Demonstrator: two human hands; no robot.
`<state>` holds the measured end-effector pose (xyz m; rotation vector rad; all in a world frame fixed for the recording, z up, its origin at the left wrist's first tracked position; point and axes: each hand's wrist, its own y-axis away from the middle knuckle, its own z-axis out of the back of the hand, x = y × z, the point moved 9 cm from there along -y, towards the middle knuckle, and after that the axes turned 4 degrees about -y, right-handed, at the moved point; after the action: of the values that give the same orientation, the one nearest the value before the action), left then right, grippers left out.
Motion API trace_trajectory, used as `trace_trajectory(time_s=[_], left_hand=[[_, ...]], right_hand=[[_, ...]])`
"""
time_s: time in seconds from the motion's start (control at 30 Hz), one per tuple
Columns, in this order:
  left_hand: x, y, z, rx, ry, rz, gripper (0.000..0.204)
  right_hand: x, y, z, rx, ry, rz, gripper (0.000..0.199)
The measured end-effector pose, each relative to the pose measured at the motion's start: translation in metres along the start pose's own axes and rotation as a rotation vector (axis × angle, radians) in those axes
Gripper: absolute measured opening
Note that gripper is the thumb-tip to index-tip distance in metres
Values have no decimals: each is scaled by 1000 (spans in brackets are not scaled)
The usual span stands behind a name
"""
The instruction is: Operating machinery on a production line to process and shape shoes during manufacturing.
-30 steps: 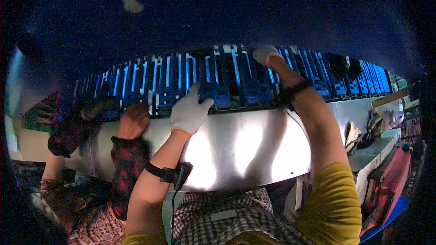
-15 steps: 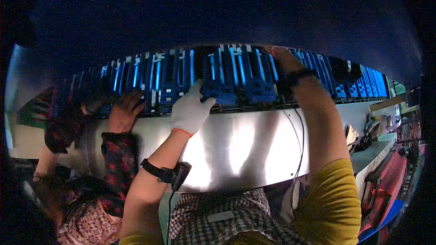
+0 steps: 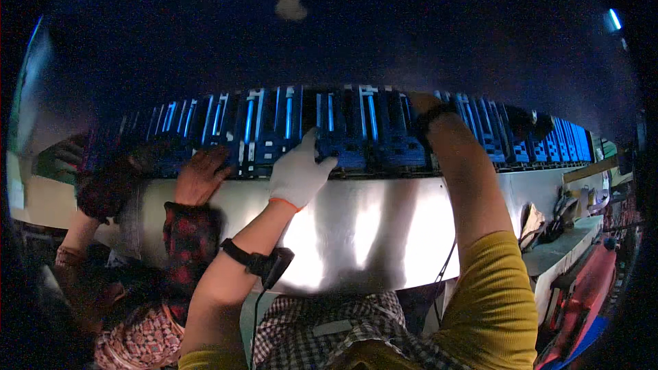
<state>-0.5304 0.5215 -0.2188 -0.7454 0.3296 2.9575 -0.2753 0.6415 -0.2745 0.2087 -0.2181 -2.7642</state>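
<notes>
My left hand [image 3: 299, 173], in a white glove with an orange cuff, rests at the front edge of a long row of dark blue slotted frames [image 3: 346, 154]. Its thumb and forefinger are spread, with nothing visible gripped between them. Farther right, my right hand [image 3: 423, 104] reaches deep among the frames. Its fingers vanish into shadow there, so what they touch is hidden. Bright, upright blue-lit strips [image 3: 372, 116] stand between the frames.
A shiny curved metal panel [image 3: 356, 233] runs below the row. To my left, a person's hands [image 3: 199, 175] in checked sleeves also reach to the frames. At right stand a grey ledge [image 3: 565, 250] and a red object [image 3: 586, 288]. A cable [image 3: 257, 322] hangs from my left wrist strap.
The view has shifted, so the row sits slightly lower in it. My right arm appears drawn a little left, while my left hand stays at the front edge of the frames.
</notes>
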Motion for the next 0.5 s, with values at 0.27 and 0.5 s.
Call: trace_trajectory(time_s=[0.27, 0.5], left_hand=[[3, 3, 10, -31, 38, -62, 71], [25, 3, 4, -32, -9, 19, 67]], right_hand=[[26, 54, 26, 142, -81, 187, 36], [125, 84, 61, -125, -551, 18, 25]])
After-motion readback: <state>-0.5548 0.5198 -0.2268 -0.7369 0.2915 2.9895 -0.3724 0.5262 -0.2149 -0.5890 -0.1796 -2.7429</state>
